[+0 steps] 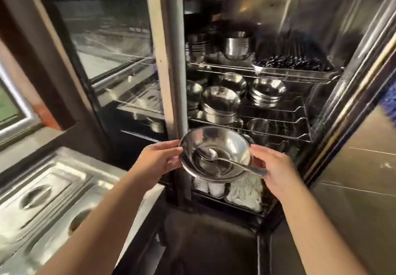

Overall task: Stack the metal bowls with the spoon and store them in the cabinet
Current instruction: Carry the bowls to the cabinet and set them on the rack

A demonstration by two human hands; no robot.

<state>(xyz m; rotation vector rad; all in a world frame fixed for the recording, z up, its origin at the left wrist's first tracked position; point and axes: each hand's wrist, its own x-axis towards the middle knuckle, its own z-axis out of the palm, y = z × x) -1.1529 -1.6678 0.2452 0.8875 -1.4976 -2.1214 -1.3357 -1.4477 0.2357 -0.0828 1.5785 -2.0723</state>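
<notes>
A small stack of shiny metal bowls hangs in the air in front of the open cabinet. A metal spoon lies inside the top bowl, its handle sticking out over the right rim. My left hand grips the stack's left rim and my right hand holds the right side, by the spoon handle. The stack is level with the lower wire shelf and just outside it.
The cabinet's wire shelves hold more stacked metal bowls, cups and a tray of dark-handled utensils. Its glass door stands open at left, a metal door at right. White cloths lie below. A steel counter is at lower left.
</notes>
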